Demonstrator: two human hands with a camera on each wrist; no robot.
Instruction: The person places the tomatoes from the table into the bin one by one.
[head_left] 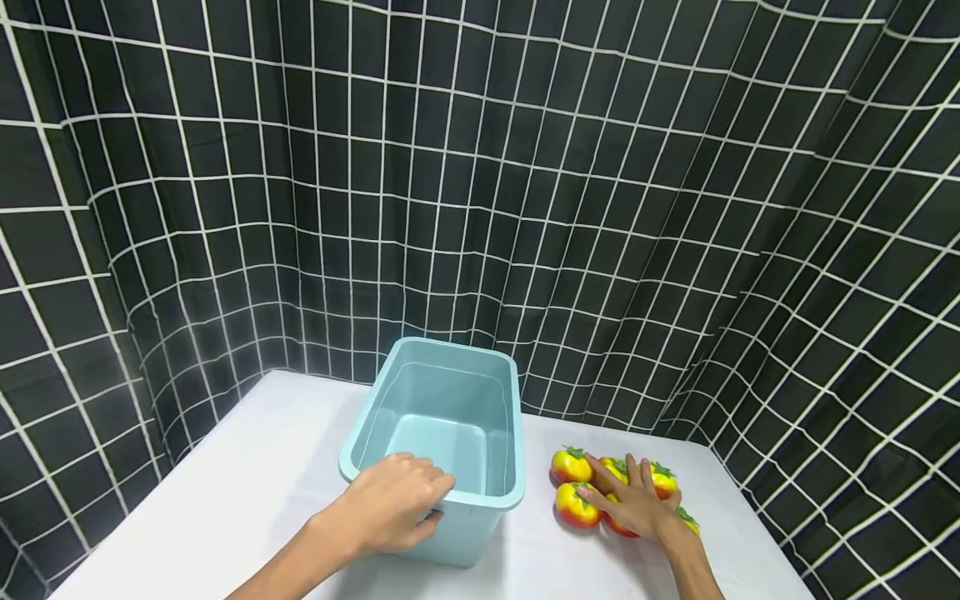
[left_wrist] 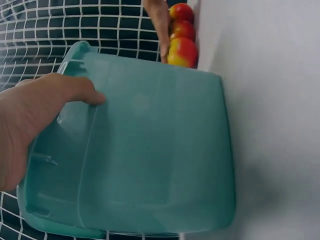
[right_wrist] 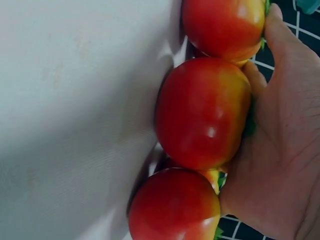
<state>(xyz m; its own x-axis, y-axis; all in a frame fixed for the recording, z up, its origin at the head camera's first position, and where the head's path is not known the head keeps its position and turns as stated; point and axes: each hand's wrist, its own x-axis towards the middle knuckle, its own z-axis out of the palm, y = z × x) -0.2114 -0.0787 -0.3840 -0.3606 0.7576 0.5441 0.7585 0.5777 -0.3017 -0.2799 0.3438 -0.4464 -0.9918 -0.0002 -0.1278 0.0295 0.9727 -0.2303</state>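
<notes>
A light-blue plastic bin [head_left: 457, 385] stands upright on the table. My left hand [head_left: 397, 504] grips its near rim, fingers curled over the edge; in the left wrist view the thumb [left_wrist: 90, 94] lies against the outer wall. To the bin's right, several red-and-yellow tomatoes with green leafy tops sit close together, including a front-left tomato [head_left: 576, 508] and a back-left tomato [head_left: 570, 467]. Spread over the group from above is my right hand [head_left: 637, 504], partly hiding some of them. In the right wrist view its palm touches the middle tomato [right_wrist: 202, 114].
A white cloth covers the table [head_left: 247, 467]. Dark curtains [head_left: 465, 183] with a white grid hang behind it and along both sides. The bin's visible inside floor [head_left: 438, 437] is bare.
</notes>
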